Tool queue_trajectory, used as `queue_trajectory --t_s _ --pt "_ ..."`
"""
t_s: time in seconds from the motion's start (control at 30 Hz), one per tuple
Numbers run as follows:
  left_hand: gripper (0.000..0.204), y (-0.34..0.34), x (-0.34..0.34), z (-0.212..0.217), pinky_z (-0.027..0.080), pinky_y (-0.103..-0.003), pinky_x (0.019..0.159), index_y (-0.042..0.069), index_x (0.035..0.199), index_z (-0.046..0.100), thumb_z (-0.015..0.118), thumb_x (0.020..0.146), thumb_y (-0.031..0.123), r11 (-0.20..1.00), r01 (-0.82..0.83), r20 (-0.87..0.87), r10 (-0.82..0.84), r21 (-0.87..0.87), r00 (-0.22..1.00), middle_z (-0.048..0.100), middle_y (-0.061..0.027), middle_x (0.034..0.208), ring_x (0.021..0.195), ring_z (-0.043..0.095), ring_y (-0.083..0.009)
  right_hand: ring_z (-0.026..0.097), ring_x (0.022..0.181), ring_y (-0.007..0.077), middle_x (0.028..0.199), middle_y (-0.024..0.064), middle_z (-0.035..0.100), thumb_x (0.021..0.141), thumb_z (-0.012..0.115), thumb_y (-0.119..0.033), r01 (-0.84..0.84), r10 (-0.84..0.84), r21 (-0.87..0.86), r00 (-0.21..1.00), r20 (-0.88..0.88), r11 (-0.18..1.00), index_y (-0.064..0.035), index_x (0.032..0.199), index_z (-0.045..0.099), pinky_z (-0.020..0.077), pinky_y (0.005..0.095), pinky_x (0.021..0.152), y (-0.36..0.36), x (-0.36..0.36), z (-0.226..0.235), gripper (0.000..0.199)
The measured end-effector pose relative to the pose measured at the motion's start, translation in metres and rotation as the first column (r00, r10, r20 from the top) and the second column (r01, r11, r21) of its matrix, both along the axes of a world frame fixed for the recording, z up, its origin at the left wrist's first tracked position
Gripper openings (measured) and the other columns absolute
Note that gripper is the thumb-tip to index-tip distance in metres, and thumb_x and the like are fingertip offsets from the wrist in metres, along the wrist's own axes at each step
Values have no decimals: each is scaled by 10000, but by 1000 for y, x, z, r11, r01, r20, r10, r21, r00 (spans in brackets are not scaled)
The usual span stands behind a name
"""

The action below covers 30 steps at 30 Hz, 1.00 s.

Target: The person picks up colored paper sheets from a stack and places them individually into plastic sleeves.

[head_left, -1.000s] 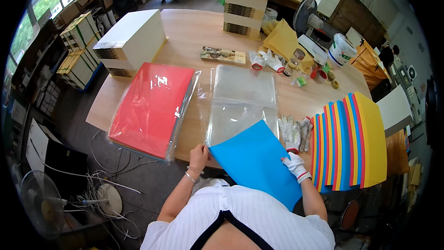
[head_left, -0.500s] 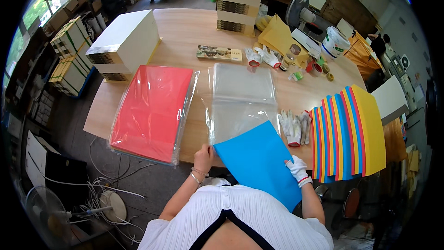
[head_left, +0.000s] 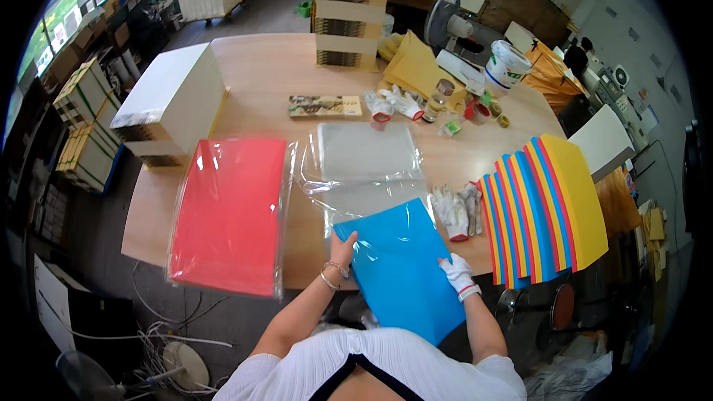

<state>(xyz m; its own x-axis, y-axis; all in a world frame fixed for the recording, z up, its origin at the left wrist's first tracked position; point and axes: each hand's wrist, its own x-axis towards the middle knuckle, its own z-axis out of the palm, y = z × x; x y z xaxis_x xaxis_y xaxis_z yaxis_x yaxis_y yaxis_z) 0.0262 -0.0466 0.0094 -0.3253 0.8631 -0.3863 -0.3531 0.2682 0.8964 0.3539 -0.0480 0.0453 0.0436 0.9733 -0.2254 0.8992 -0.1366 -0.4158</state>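
A blue sheet (head_left: 405, 275) slants from the table's front edge toward my body. Its far end lies at a clear plastic bag (head_left: 368, 152), and shiny film shows over part of the blue. My bare left hand (head_left: 342, 250), with a bracelet at the wrist, pinches the sheet's left edge and apparently the film there. My right hand (head_left: 457, 273), in a white glove, grips the sheet's right edge, its thumb on top. Whether the blue is one sheet or several cannot be told. Left of the bag lies a bagged red stack (head_left: 230, 212).
A fanned stack of yellow, red and blue sheets (head_left: 575, 208) stands at the right, beside white gloves (head_left: 453, 212). Behind are a flat box (head_left: 324, 107), yellow paper (head_left: 420, 67), jars (head_left: 440, 96) and a white bucket (head_left: 506, 67). Tall white stacks (head_left: 174, 96) stand at the back left.
The blue sheet's far end has moved over the bag, and film now glints on it. My left hand has shifted up along its edge, thumb on top. The view has tilted and shifted.
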Motion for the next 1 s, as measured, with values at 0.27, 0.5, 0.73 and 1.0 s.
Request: queue_trajectory --t_s 0.27,0.5,0.73,1.0 --pt "413 106 -26 -4 488 -296 718 -18 1092 463 665 783 167 954 63 -16 -61 292 998 579 -122 993 852 572 -189 551 860 398 932 228 584 771 568 -473 -52 43 162 997 58 985 -55 908 543 430 447 726 98 -23 -11 441" --pt "426 104 -13 40 484 -275 759 -5 1115 459 675 777 138 940 120 68 -149 319 986 571 -98 1013 876 565 -166 559 856 220 931 92 597 813 592 -321 49 -84 -70 442 -893 996 -12 1039 539 434 323 745 261 -30 -39 386" --pt "583 76 -25 -16 480 -315 792 -37 1178 410 696 760 251 982 178 -77 -174 54 982 540 -155 1089 935 555 -216 435 627 70 706 -13 493 854 548 -336 -120 -102 -232 645 -757 965 -51 817 543 360 223 541 190 -43 4 288" --pt "616 -2 -8 17 471 -352 822 -57 1211 381 684 771 250 952 306 20 -306 -18 952 518 -191 1129 989 539 -256 541 825 192 938 117 590 833 504 -440 50 -170 -192 714 -679 980 -2 995 527 424 304 729 70 -16 -28 467"
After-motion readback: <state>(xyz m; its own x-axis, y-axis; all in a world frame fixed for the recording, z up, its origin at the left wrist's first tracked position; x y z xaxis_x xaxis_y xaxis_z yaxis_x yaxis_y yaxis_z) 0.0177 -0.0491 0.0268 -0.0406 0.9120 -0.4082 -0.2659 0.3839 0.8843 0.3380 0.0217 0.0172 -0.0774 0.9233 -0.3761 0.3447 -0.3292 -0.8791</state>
